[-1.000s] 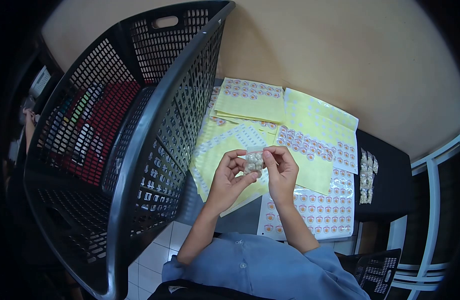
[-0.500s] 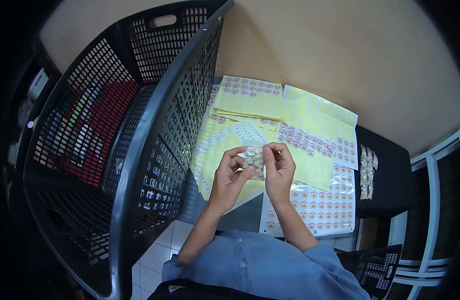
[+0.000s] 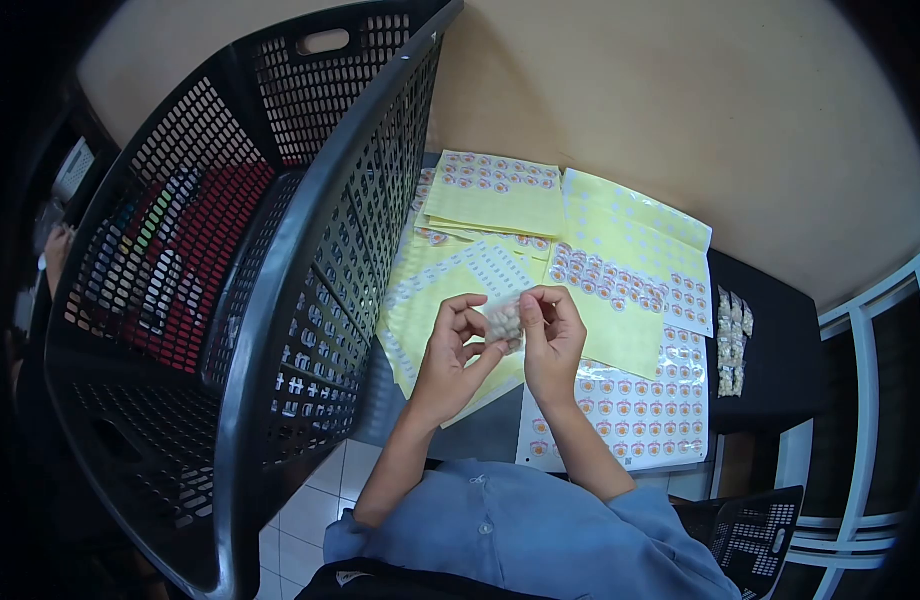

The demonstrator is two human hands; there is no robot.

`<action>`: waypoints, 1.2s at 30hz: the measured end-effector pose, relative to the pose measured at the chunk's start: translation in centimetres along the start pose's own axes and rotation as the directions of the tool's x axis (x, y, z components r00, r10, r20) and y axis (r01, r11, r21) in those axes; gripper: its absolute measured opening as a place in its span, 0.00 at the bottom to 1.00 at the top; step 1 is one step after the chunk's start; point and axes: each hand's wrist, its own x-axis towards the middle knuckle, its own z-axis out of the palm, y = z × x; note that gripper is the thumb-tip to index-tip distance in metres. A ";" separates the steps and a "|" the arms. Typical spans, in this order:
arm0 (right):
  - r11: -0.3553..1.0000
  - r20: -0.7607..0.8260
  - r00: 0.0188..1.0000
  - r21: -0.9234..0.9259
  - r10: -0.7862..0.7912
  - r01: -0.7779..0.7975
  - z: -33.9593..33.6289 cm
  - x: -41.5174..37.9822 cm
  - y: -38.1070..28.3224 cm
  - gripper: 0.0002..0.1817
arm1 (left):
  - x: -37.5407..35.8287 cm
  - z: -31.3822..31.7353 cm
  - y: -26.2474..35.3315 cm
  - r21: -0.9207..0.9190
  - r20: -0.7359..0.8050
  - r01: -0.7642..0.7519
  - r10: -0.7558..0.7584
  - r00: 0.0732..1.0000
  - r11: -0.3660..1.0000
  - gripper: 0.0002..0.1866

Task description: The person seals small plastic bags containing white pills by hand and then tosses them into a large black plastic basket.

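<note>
Clear plastic packet of small pale pieces was held up between both hands, above the tabletop, over the yellow sheets near its left edge. Left hand sat to the packet's left and slightly below, thumb and curled fingers pinching its left side. Right hand sat to its right, thumb and forefinger pinched on the upper right edge. Both were in contact, so neither was nearer; the packet lay straight between them, fingertips nearly meeting across it. Long axis: couldn't tell for sure, the fingers covered most of it.

Under the hands: yellow backing sheets spread toward the far edge, some partly stripped. A sticker sheet with rows of round orange-and-white labels lay at the near edge, just right of the right wrist. A short row of filled packets lay well apart, toward the right edge on the dark surface. Black mesh basket stood tilted at the left, beside the tabletop's left edge.
</note>
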 end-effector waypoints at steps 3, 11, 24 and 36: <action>1.000 0.036 0.999 0.020 0.011 -0.012 -0.2 -0.3 0.4 0.04 | -0.1 -0.3 0.8 0.098 0.044 0.001 -0.005 0.999 0.995 0.23; 0.998 -0.042 0.997 0.004 0.062 -0.062 -0.7 0.0 -0.3 0.05 | -0.4 -0.6 1.0 0.087 0.102 0.051 -0.060 0.993 0.995 0.25; 0.926 0.030 0.949 -0.212 -0.314 0.314 -0.2 -0.3 -0.5 0.04 | 0.0 -0.5 0.9 0.020 0.049 0.062 -0.063 0.997 0.998 0.25; 0.985 0.009 0.988 -0.070 -0.156 0.156 0.6 -0.3 -0.2 0.05 | 0.1 -1.3 1.0 0.084 0.087 0.060 -0.067 0.994 0.995 0.24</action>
